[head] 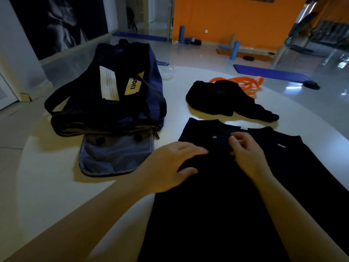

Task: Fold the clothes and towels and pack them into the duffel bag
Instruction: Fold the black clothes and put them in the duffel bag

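— What's furthest left?
— The navy duffel bag [115,95] on the white table [47,178], its end flap hanging open.
— And the hands?
— The left hand [170,167] lies flat, fingers straight, on the dark shirt [217,195]. The right hand [249,154] has curled fingers, perhaps pinching the fabric; too dim to tell. A crumpled black garment [226,99] lies behind.

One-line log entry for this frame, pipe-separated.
stage: folding | left hand: flat on dark garment | right hand: pinching garment | duffel bag: end flap open, left of garment | black clothes pile: unfolded
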Available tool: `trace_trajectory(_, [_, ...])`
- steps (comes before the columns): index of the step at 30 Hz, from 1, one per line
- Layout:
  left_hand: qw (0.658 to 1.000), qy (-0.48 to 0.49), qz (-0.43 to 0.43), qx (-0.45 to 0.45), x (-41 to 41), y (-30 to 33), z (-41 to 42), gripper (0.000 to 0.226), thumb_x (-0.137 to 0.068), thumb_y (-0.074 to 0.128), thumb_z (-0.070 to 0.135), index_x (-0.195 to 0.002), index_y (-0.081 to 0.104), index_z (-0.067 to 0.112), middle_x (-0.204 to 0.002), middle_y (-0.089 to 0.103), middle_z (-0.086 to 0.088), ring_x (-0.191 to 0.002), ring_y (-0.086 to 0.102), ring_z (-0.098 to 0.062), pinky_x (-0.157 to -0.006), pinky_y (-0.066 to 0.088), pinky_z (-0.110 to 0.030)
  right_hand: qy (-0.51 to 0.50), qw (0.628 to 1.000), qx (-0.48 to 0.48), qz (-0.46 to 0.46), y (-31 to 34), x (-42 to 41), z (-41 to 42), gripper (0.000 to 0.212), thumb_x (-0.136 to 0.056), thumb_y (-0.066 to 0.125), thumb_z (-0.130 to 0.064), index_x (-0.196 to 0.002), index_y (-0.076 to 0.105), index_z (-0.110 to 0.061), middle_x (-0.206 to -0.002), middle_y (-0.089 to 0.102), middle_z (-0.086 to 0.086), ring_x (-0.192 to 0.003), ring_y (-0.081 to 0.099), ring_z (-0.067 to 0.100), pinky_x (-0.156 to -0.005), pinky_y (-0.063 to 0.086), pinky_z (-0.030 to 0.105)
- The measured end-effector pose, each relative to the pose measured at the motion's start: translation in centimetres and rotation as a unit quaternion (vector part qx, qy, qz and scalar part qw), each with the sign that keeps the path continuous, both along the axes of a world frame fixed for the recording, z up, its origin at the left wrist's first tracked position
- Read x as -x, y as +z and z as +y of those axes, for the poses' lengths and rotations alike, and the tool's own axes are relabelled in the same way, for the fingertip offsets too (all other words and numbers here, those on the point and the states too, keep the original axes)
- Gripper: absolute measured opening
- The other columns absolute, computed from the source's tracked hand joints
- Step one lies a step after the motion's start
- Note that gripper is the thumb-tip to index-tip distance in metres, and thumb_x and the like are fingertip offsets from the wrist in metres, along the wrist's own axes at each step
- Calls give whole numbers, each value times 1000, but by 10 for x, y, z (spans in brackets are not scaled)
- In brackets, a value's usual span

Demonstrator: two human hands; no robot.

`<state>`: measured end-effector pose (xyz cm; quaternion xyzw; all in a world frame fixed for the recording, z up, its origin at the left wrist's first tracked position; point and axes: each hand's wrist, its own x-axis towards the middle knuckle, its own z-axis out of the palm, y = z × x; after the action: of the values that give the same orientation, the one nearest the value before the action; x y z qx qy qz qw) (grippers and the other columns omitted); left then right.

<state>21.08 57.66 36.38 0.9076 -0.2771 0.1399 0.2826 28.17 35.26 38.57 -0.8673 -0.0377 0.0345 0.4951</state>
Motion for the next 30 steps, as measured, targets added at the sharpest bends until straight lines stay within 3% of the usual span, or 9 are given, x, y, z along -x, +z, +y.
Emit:
trace_trajectory(4, [986,137,56,76,16,-26,22,57,-79,56,50,-126,56,18,-117,58,3,-107,55,-16,-86,41,-20,33,994,97,50,-7,-2,0,29,-94,48,-49,-114,49,-28,-101,58,-5,-86,60,10,-66,46,24])
trace_trajectory(8, [983,166,62,41,12,-27,18,54,-78,56,36,-126,58,12,-117,61,-5,-102,60,-23,-82,45,-28,37,965,258,-32,-21,-8,11,42,-91,59,-39,-126,48,-19,-111,53,2,-103,53,18,-82,46,30])
trace_trajectory(11, [983,177,43,33,4,-27,11,39,-86,65,19,-123,60,10,-113,62,-8,-96,61,-26,-78,47,-32,5,942,329,-69,-27,-10,8,41,-92,58,-36,-128,47,-19,-117,50,5,-108,48,23,-79,43,31])
trace_trajectory(14, [985,173,15,22,-4,-27,6,30,-84,62,9,-114,66,10,-102,66,-7,-89,63,-28,-72,49,-35,12,961,273,-37,-25,-13,1,37,-92,60,-25,-127,47,-18,-99,55,0,-96,54,20,-79,47,34])
trace_trajectory(18, [991,129,-39,16,-2,-29,13,27,-85,49,18,-95,74,14,-91,69,-4,-80,65,-26,-57,55,-39,-7,977,203,-66,-9,-16,-13,31,-90,63,-14,-119,53,-17,-82,54,-5,-77,54,11,-80,50,35])
trace_trajectory(22, [998,7,-48,-47,0,-38,22,28,-85,51,22,-98,75,15,-98,71,-3,-96,55,-15,-70,57,-38,51,926,362,-97,-12,-3,-13,39,-89,62,-21,-126,50,-21,-113,55,4,-106,54,22,-92,46,38])
trace_trajectory(24, [998,-15,-53,-41,-1,-40,25,28,-85,52,20,-103,73,15,-103,71,-2,-103,51,-13,-80,53,-31,145,913,350,-153,-14,15,1,42,-91,59,-33,-131,48,-29,-128,49,-1,-118,47,18,-102,39,39])
trace_trajectory(27, [1000,16,-8,18,0,-38,27,35,-84,59,11,-118,66,17,-114,65,3,-105,52,-6,-89,46,-22,288,899,306,-122,-17,35,21,41,-91,56,-41,-131,48,-37,-136,41,-10,-126,35,12,-110,27,39])
trace_trajectory(30, [994,93,18,58,1,-39,27,36,-82,61,5,-116,66,16,-107,63,4,-88,55,-1,-79,50,-23,278,905,283,-155,-26,37,25,24,-93,57,-31,-117,60,-31,-124,51,-8,-116,45,12,-104,33,38])
